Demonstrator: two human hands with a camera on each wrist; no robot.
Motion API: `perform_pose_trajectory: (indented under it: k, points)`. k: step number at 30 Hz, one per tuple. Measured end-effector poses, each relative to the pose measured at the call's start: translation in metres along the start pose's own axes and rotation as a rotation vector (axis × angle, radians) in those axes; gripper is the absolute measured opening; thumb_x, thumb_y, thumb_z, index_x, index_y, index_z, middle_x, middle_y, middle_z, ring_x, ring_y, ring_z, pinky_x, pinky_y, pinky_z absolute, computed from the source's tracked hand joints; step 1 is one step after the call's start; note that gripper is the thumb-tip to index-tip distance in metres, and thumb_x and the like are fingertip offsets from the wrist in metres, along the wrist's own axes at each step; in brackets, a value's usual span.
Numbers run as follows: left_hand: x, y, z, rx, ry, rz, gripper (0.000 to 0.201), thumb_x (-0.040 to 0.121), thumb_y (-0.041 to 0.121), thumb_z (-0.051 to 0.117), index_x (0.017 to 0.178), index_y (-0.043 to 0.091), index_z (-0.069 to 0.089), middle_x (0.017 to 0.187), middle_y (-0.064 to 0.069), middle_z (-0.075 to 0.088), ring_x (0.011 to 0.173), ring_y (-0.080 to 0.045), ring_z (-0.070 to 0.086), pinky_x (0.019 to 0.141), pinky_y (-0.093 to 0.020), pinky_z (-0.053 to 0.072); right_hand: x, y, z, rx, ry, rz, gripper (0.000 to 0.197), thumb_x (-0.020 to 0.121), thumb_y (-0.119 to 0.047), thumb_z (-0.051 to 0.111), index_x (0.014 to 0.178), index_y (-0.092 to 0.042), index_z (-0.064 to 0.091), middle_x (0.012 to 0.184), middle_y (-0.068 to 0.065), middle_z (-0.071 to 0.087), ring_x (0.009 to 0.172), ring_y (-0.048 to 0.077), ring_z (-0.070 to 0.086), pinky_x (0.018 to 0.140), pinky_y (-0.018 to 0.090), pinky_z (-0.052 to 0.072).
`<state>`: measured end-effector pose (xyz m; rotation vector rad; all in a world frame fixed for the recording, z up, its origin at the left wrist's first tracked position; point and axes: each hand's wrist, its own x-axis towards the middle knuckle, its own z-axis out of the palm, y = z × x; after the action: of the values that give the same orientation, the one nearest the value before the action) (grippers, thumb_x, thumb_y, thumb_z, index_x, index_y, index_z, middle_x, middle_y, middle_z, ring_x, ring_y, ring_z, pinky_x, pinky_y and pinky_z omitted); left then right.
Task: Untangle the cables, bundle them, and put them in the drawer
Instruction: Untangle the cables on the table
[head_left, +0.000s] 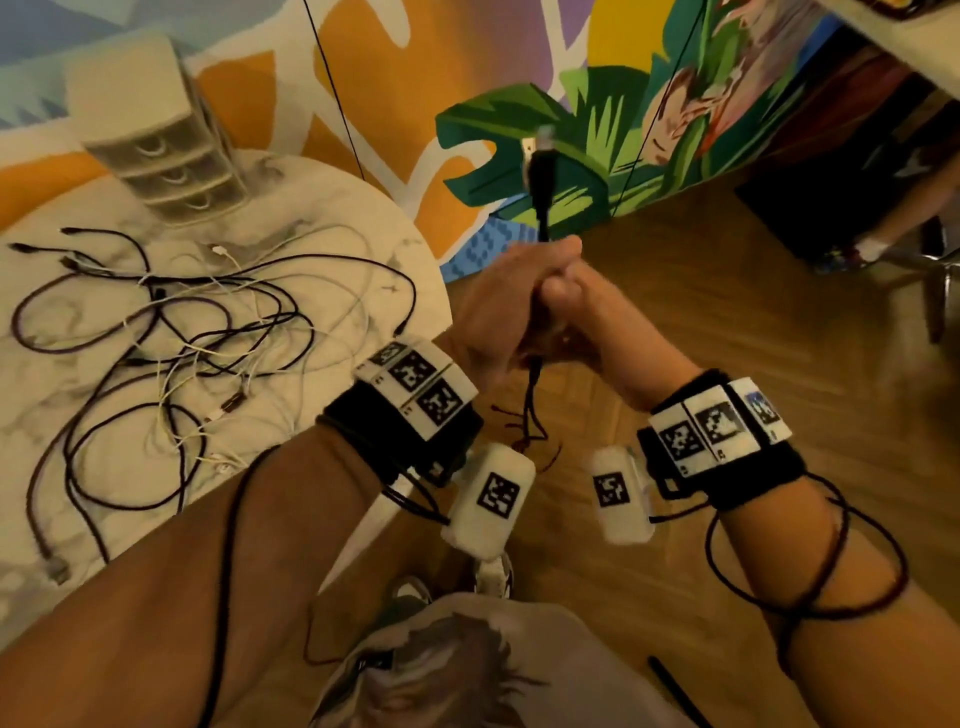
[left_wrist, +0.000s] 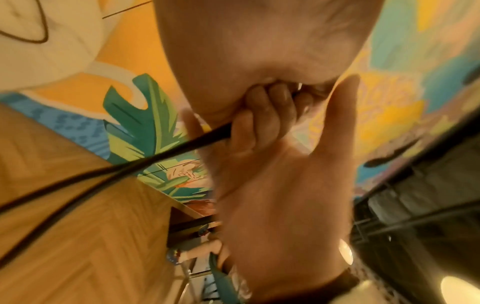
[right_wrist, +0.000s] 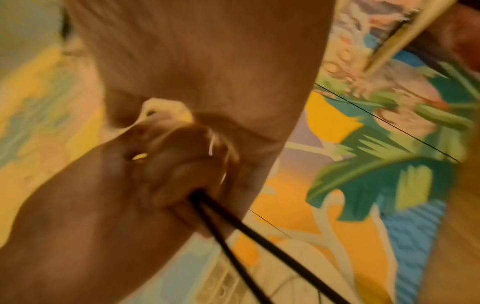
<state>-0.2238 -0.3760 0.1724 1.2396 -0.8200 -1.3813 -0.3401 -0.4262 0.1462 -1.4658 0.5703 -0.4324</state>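
Observation:
Both my hands meet in mid-air over the wooden floor, right of the table. My left hand (head_left: 493, 312) and right hand (head_left: 587, 306) are pressed together, fingers curled round a black cable (head_left: 541, 182) whose thick plug end sticks up above them. Loose strands of it hang below the fists. The left wrist view shows curled fingers (left_wrist: 259, 115) clamping the black cable (left_wrist: 168, 148). Two strands of the black cable (right_wrist: 259, 242) leave the fist in the right wrist view. Several tangled black and white cables (head_left: 208, 332) lie on the table. The small white drawer unit (head_left: 156, 156) stands behind them, drawers closed.
The round marble table (head_left: 384, 228) fills the left, its edge close to my left forearm. A painted mural wall (head_left: 519, 104) runs behind. Another person's foot (head_left: 872, 249) and dark furniture are at the far right. Thin sensor wires trail from both wristbands.

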Motion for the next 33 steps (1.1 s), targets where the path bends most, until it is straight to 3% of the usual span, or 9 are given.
perform_pose_trajectory:
  k: [3, 7, 11, 15, 17, 22, 26, 29, 33]
  points:
    - [0.005, 0.016, -0.006, 0.145, -0.106, 0.105, 0.052, 0.098, 0.019, 0.042, 0.047, 0.022, 0.033, 0.039, 0.010, 0.028, 0.034, -0.009, 0.020, 0.037, -0.020, 0.021, -0.002, 0.042, 0.011, -0.253, -0.128, 0.142, 0.007, 0.088, -0.020, 0.064, 0.090, -0.014, 0.065, 0.081, -0.003, 0.067, 0.070, 0.008, 0.061, 0.065, 0.022, 0.049]
    - [0.005, 0.032, -0.004, 1.105, -0.147, 0.421, 0.048, 0.096, 0.025, 0.047, 0.049, 0.025, 0.036, 0.039, 0.011, 0.030, 0.035, -0.007, 0.029, 0.042, -0.018, 0.020, 0.008, 0.101, 0.017, -0.404, 0.266, 0.310, 0.047, 0.093, -0.035, 0.056, 0.052, -0.017, 0.043, 0.049, -0.005, 0.038, 0.038, 0.003, 0.032, 0.046, 0.019, 0.028]
    - [0.001, 0.053, -0.020, 1.539, -0.114, 0.661, 0.042, 0.090, 0.040, 0.035, 0.076, 0.015, 0.066, 0.051, 0.008, 0.045, 0.041, -0.012, 0.035, 0.045, -0.023, 0.021, 0.002, 0.154, -0.009, -0.386, 0.443, 0.571, 0.045, 0.098, -0.031, 0.048, 0.053, -0.026, 0.042, 0.050, -0.004, 0.037, 0.043, 0.010, 0.031, 0.042, 0.023, 0.024]
    - [0.000, 0.070, -0.041, 1.523, 0.054, 0.934, 0.041, 0.092, 0.035, 0.037, 0.069, 0.011, 0.061, 0.051, 0.002, 0.039, 0.042, -0.018, 0.032, 0.050, -0.024, 0.023, -0.012, 0.193, -0.036, -0.400, 0.519, 0.830, 0.029, 0.099, -0.025, 0.046, 0.089, -0.009, 0.068, 0.060, 0.001, 0.048, 0.053, 0.018, 0.044, 0.046, 0.028, 0.031]
    - [-0.002, 0.056, -0.039, 1.525, 0.069, 0.999, 0.039, 0.092, 0.033, 0.039, 0.066, 0.012, 0.059, 0.048, 0.002, 0.039, 0.041, -0.016, 0.029, 0.048, -0.022, 0.022, -0.010, 0.187, -0.037, -0.364, 0.573, 0.807, 0.035, 0.099, -0.030, 0.045, 0.074, -0.010, 0.062, 0.060, 0.002, 0.049, 0.057, 0.023, 0.048, 0.050, 0.029, 0.034]
    - [0.008, -0.019, -0.027, 1.538, 0.019, 0.465, 0.050, 0.091, 0.053, 0.032, 0.072, 0.017, 0.062, 0.063, -0.001, 0.061, 0.057, -0.023, 0.056, 0.052, -0.030, 0.039, -0.001, 0.134, -0.005, -0.277, 0.650, 0.460, 0.037, 0.094, -0.027, 0.051, 0.064, -0.007, 0.048, 0.058, 0.009, 0.045, 0.050, 0.018, 0.039, 0.046, 0.026, 0.032]
    - [0.018, -0.064, -0.016, 1.078, -0.006, -0.050, 0.045, 0.085, 0.056, 0.053, 0.060, 0.018, 0.057, 0.062, 0.005, 0.061, 0.060, -0.014, 0.059, 0.053, -0.028, 0.040, -0.008, 0.103, 0.025, -0.291, 0.456, 0.188, 0.015, 0.091, -0.014, 0.055, 0.100, -0.013, 0.067, 0.091, 0.001, 0.070, 0.079, 0.011, 0.066, 0.067, 0.027, 0.054]
    - [0.023, -0.056, -0.004, 0.844, 0.063, -0.035, 0.030, 0.087, 0.037, 0.061, 0.071, 0.012, 0.066, 0.071, -0.001, 0.066, 0.070, -0.014, 0.063, 0.065, -0.027, 0.049, -0.016, 0.095, 0.026, -0.224, 0.397, 0.169, 0.011, 0.092, -0.011, 0.056, 0.086, -0.017, 0.063, 0.071, -0.015, 0.065, 0.062, -0.003, 0.061, 0.055, 0.013, 0.045]
    - [0.036, -0.007, -0.001, 0.754, 0.283, 0.338, 0.024, 0.093, 0.029, 0.056, 0.074, 0.017, 0.063, 0.069, 0.003, 0.062, 0.060, -0.003, 0.056, 0.060, -0.010, 0.040, -0.040, 0.139, 0.000, -0.229, 0.651, 0.333, 0.046, 0.088, -0.003, 0.055, 0.052, -0.019, 0.032, 0.047, -0.007, 0.030, 0.039, 0.004, 0.025, 0.047, 0.025, 0.021]
